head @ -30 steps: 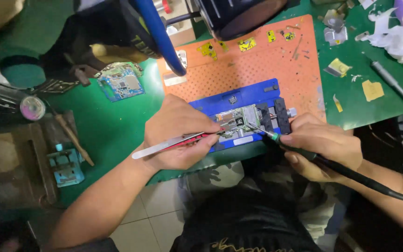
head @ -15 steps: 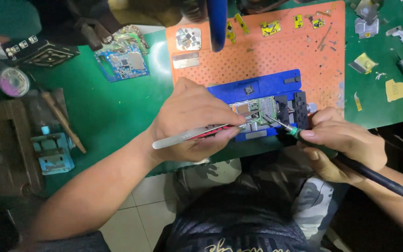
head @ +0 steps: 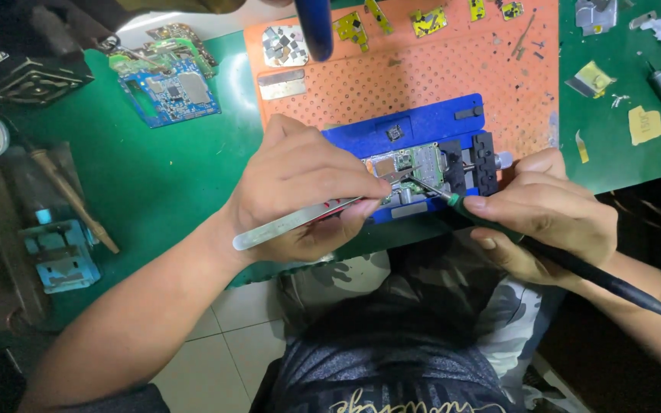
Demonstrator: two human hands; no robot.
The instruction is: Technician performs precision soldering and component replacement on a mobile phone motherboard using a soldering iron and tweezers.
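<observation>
- The left hand point(head: 300, 191) pinches slim silver metal tweezers point(head: 300, 220), their tips on the small green circuit board point(head: 415, 167).
- The right hand point(head: 548, 218) is clenched around a black-handled soldering iron with a thick black cable point(head: 575, 264); its fine tip meets the same board.
- That board sits clamped in a blue rectangular holder point(head: 422, 130), which lies on the orange perforated mat point(head: 453, 69).
- Left of the mat, on the green bench point(head: 170, 176), lies a blue circuit board point(head: 170, 92).
</observation>
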